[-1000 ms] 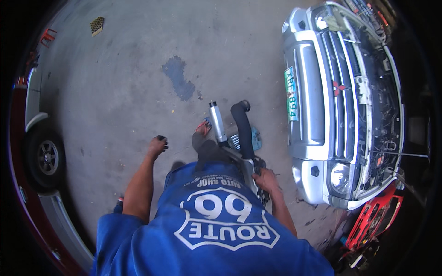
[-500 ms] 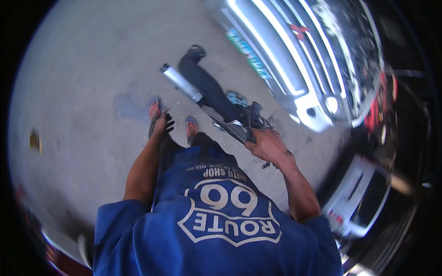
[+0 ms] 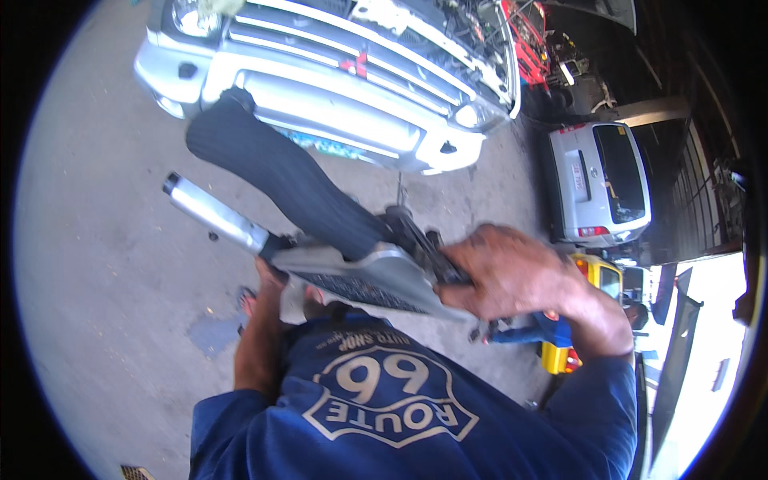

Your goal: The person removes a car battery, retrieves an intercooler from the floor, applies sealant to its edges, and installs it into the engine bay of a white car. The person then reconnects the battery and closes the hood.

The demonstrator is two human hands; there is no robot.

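A long grey part (image 3: 316, 262) with a black curved hose (image 3: 296, 180) and a silver cylinder (image 3: 214, 214) hangs tilted in front of my body. Its exact kind is unclear. A dark textured strip runs along its near side. My right hand (image 3: 512, 272) grips its right end, with fingers wrapped round a dark piece there. At the base of the silver cylinder, my left hand (image 3: 272, 274) holds the part from the near side; its fingertips pass behind it. The hose's free end reaches up in front of the vehicle's bumper.
A silver vehicle (image 3: 336, 104) with its engine bay open stands straight ahead. To the right are a white car (image 3: 596, 180), a yellow vehicle (image 3: 590, 276) and a person in blue (image 3: 528, 332). Red vehicle parts (image 3: 528, 40) show beyond the open engine bay. The floor (image 3: 120, 264) is grey concrete.
My right hand has raised the grey part closer to me. My left hand, previously empty with fingers apart, has come to the part. The view has turned right.
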